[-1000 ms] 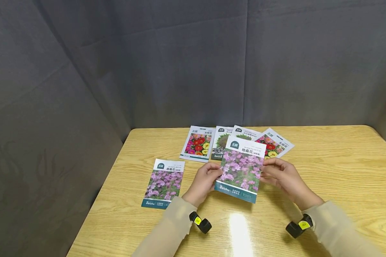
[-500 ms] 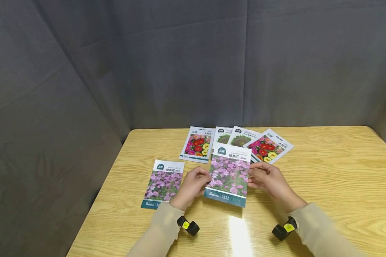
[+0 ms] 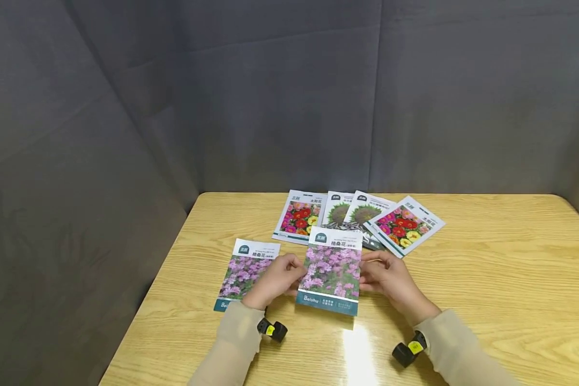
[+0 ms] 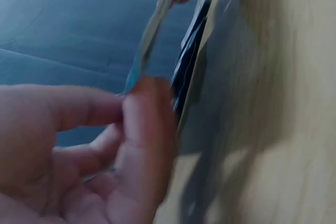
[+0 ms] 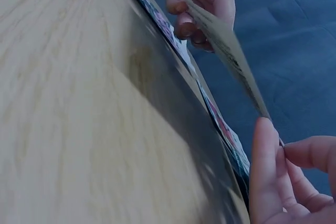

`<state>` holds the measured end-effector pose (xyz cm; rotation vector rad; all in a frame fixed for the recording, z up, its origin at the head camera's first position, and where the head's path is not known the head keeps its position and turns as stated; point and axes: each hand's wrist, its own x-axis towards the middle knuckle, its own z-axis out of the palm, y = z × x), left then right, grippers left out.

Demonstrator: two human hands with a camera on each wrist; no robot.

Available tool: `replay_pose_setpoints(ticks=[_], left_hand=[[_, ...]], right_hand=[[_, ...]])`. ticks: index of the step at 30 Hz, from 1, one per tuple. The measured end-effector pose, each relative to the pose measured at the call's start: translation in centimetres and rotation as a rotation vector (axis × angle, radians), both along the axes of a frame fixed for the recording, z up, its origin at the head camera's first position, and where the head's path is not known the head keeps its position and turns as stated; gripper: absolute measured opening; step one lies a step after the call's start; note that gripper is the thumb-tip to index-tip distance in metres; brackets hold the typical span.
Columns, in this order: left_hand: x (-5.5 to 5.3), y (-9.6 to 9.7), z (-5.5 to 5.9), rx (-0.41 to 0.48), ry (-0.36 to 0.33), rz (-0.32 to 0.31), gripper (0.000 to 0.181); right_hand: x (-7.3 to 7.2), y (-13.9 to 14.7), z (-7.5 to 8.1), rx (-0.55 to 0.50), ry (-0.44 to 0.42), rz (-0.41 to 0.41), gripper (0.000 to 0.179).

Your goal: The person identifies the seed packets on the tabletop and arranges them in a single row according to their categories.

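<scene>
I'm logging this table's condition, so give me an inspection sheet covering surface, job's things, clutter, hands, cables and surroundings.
Surface: wood-grain table, a bright reflection at the near side.
Job's things: held packet, purple-flowered, raised off the table; matching packet lying to its left, partly hidden by the left hand. Behind, left to right: left bright-flower packet, left sunflower packet, right sunflower packet, right bright-flower packet.
Clutter: nothing seen besides those packets.
Hands: left hand pinches the held packet's left edge; right hand pinches the right. Each wrist wears a black device.
Cables: nothing seen.
Surroundings: gray cloth behind and left.
</scene>
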<state>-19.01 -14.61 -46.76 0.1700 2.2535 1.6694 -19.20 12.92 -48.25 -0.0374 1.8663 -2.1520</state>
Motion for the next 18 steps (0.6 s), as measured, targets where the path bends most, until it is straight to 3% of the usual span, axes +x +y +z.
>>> replay_pose_setpoints(ticks=[8, 18], left_hand=[[0.0, -1.5, 1.4, -0.120, -0.043, -0.067, 0.015], [0.3, -3.0, 1.8, -0.201, -0.072, -0.095, 0.019]], right_hand=[[0.1, -1.6, -0.1, 0.013, -0.013, 0.014, 0.026], [0.4, -3.8, -0.3, 0.037, -0.021, 0.013, 0.025]])
